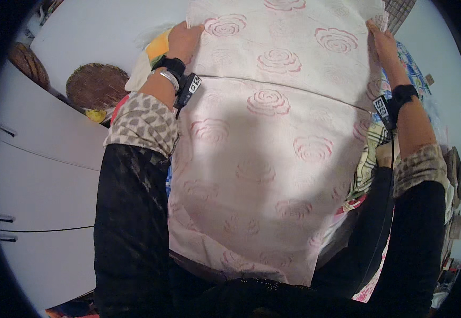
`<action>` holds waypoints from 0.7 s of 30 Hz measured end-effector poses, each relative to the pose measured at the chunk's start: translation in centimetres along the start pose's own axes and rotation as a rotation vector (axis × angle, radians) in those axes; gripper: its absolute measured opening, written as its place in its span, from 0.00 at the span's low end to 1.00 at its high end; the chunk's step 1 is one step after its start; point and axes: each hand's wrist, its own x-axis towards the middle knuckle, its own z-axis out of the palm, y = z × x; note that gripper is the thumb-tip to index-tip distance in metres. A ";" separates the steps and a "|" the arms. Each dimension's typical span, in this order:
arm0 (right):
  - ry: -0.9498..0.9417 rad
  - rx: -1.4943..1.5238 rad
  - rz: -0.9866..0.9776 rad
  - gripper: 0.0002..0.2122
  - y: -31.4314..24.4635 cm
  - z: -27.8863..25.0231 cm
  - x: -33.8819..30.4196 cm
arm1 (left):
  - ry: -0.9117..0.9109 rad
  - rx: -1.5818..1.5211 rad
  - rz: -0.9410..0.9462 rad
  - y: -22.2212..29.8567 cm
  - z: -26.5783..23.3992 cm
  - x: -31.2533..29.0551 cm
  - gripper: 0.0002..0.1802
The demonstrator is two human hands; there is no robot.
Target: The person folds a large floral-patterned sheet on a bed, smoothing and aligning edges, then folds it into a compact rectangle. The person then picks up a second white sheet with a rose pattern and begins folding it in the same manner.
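A large pale cloth (273,138) with pink rose outlines spreads over my lap and away from me. A crease or seam runs across it, sloping down to the right. At its far left edge, my left hand (186,41) is closed, fingers gripping the fabric. Opposite, my right hand (383,45) pinches the far right edge, thumb upward along the border. The cloth is stretched fairly flat between both hands, and its near end hangs loose by my waist. What lies beneath it is mostly hidden.
White cabinets (45,175) with dark handles stand on the left. A round brown board (97,86) rests beyond my left forearm. Checked yellow-green fabric (369,153) and blue patterned fabric (411,66) show beside the cloth on the right.
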 end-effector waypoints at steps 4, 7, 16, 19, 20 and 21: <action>-0.340 -0.009 0.245 0.30 5.3 1.7 -0.9 | -0.132 0.274 -0.372 -3.4 1.4 -0.4 0.38; -0.262 0.046 0.371 0.29 9.8 4.4 -5.0 | -0.181 0.298 -0.252 -8.0 2.0 -3.4 0.46; -0.010 -0.313 -0.146 0.27 9.7 4.9 -15.0 | -0.391 0.076 -0.268 -12.4 -1.3 -16.5 0.48; -0.328 -0.301 -0.196 0.25 8.8 3.1 -25.0 | -0.699 0.299 -0.243 -12.3 -4.6 -22.9 0.49; -0.460 -0.313 -0.222 0.25 8.4 2.5 -28.4 | -0.864 0.304 -0.214 -12.1 -5.6 -25.0 0.48; -0.670 -0.280 -0.018 0.24 7.8 1.5 -32.0 | -1.024 0.307 -0.179 -11.7 -6.8 -27.0 0.48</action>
